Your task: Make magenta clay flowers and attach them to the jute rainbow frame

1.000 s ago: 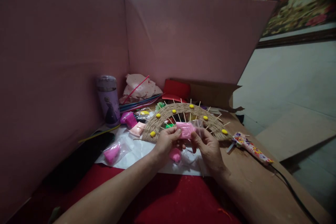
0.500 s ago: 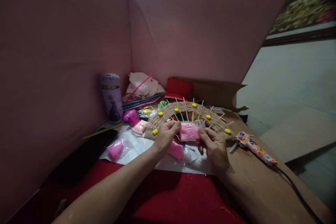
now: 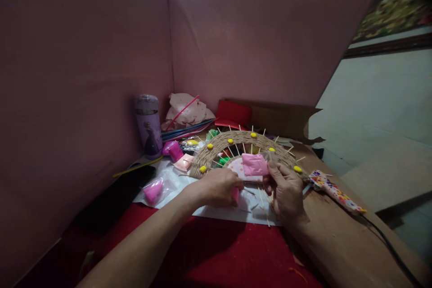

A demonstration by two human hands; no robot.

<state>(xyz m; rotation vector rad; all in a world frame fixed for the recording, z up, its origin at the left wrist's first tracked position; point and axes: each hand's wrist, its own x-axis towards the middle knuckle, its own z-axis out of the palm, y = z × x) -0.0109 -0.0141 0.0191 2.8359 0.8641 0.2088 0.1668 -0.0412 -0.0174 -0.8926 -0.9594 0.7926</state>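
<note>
My right hand (image 3: 286, 186) pinches the right edge of a light pink clay packet (image 3: 254, 164) in clear plastic, holding it up in front of the fan-shaped woven piece. My left hand (image 3: 222, 186) is closed lower down, its fingers around a second pink packet (image 3: 235, 194) that is mostly hidden by the hand. Behind both hands stands the arched twine weaving (image 3: 243, 137) with thin sticks poking out and yellow dots along it. At its centre shows a white half-round with pink spots (image 3: 236, 167).
A purple tumbler (image 3: 148, 126) stands at the left. Bright pink clay in a bag (image 3: 153, 191) rests on the white sheet (image 3: 209, 211). A flowered glue gun (image 3: 337, 193) with a black cord lies at right. Pink boards (image 3: 263, 45) rise behind.
My left hand has let go of the raised packet and dropped to the second pink packet below. The right hand keeps the first packet, now slightly farther right in view.
</note>
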